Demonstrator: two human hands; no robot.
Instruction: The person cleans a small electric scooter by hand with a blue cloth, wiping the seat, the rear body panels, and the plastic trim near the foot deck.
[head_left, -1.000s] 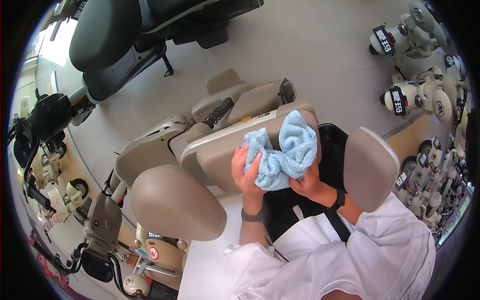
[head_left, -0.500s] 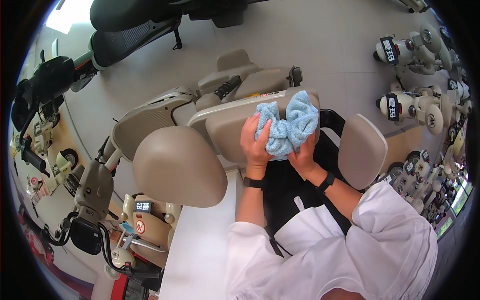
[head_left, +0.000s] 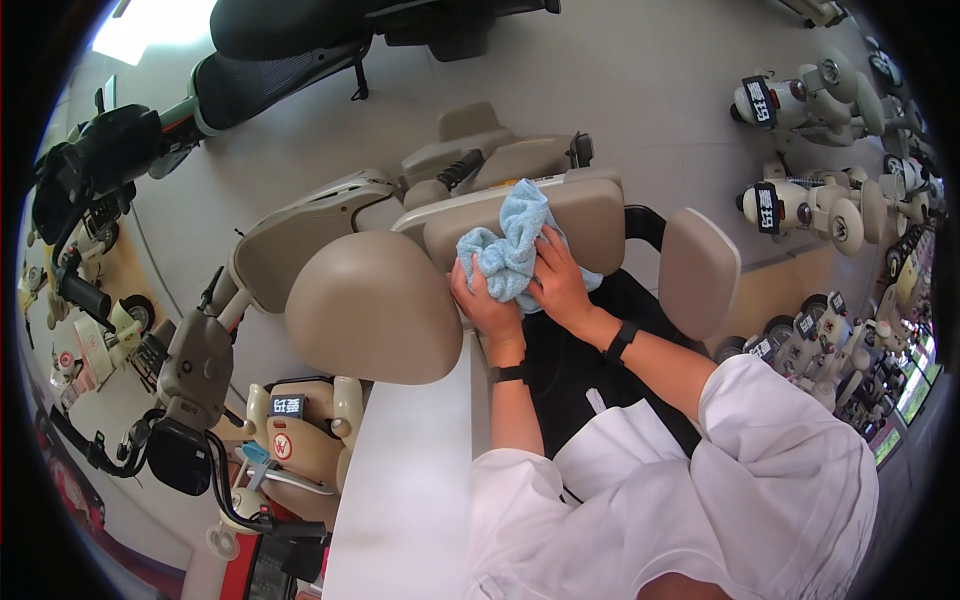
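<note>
A crumpled light-blue towel (head_left: 507,255) lies bunched on the long tan seat (head_left: 590,215) of an electric scooter in front of me. My left hand (head_left: 488,303) grips its near left side, with the fingers curled into the folds. My right hand (head_left: 560,283) presses and holds the right side, fingers partly sunk in the cloth. One loose end of the towel points away from me, and another part spreads out under my right hand. Left of my hands is the scooter's rounded tan front seat (head_left: 375,308); to their right stands a tan backrest pad (head_left: 698,270).
A white table (head_left: 405,470) stands near my left arm. Beyond the scooter is a dark scooter (head_left: 270,75) at the upper left. Cream scooters (head_left: 800,205) line the right side, and another tan scooter (head_left: 300,440) is at the lower left.
Both hands have moved left along the seat with the towel. My right hand has turned more over the top of the cloth, and the view has shifted slightly.
</note>
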